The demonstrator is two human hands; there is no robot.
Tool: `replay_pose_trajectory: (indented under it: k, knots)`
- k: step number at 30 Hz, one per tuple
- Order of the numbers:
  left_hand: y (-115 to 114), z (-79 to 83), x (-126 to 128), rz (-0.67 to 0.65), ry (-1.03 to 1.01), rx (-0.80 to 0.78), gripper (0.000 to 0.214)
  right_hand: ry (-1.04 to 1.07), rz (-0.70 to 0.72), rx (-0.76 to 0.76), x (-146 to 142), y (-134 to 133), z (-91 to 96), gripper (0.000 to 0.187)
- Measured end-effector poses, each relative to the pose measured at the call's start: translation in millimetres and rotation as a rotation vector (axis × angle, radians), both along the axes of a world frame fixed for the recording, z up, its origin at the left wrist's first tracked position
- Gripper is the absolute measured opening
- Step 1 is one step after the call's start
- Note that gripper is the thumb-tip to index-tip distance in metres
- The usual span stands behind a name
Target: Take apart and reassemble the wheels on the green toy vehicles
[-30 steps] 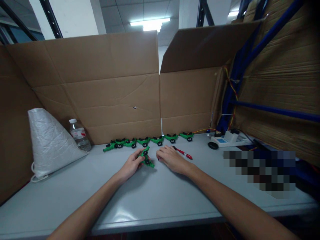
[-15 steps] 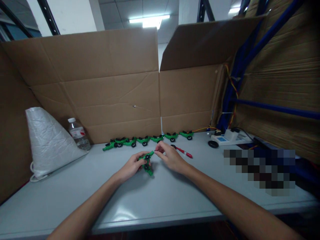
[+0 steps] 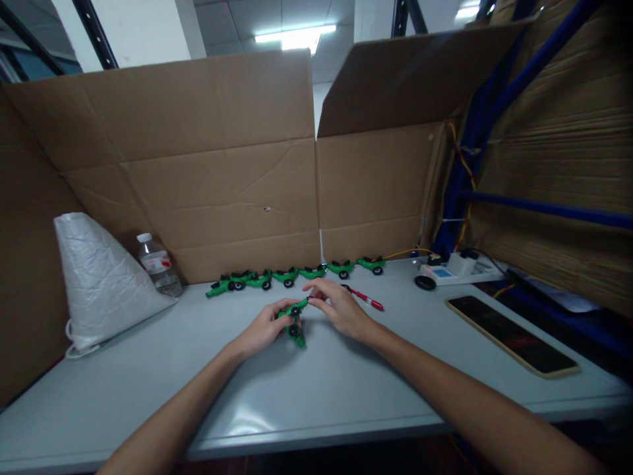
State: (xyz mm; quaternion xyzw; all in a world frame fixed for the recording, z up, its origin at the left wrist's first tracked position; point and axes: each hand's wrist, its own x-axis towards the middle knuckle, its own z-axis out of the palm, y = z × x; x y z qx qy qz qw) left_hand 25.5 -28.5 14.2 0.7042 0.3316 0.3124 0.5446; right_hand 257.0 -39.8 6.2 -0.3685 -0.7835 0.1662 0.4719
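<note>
My left hand grips a small green toy car with black wheels, tilted above the grey table. My right hand pinches the car's upper end with thumb and fingertips. Behind both hands, a row of several finished green cars stands along the cardboard wall. A red pen lies just right of my right hand.
A white crumpled bag and a water bottle stand at the left. A power strip with cables sits at the back right, a dark phone lies on the right. Cardboard walls enclose the table.
My right hand moved from resting on the table to the car's upper end and pinched it. The car tilted up in my left hand.
</note>
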Motion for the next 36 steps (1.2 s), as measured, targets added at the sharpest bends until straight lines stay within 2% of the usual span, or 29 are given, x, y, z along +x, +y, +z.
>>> replay_pose_trajectory:
  k: [3,9,13,17,21,27,32,36]
  knots:
    - [-0.5,1.1,1.4,0.014,-0.001,0.005,0.037,-0.045,-0.001,0.046,-0.1,-1.4,1.0,0.013]
    - [-3.1,3.4,2.1,0.015,0.005,0.029,0.037,0.005,-0.008,0.050,-2.9,-2.9,1.2,0.010]
    - [-4.9,5.0,2.9,0.012,0.015,0.079,0.035,0.035,-0.006,0.005,-4.8,-0.9,0.5,0.006]
    - [-5.9,7.3,2.7,-0.002,0.039,0.127,0.042,0.098,0.024,-0.056,-5.4,2.5,-0.3,0.004]
    - [-2.8,7.0,0.5,0.012,0.080,0.195,0.043,0.161,0.081,-0.103,-3.6,4.1,-0.6,0.009]
    - [-2.4,7.3,1.7,0.007,0.050,0.154,0.036,0.151,0.087,-0.106,-2.4,4.4,-2.6,0.013]
    - [-2.7,5.2,2.6,0.028,0.035,0.124,0.039,0.095,0.061,-0.082,-1.0,3.1,-1.8,0.011]
    - [-1.1,1.1,1.1,0.011,0.022,0.118,0.040,-0.136,0.012,0.074,5.6,-0.5,4.4,0.011]
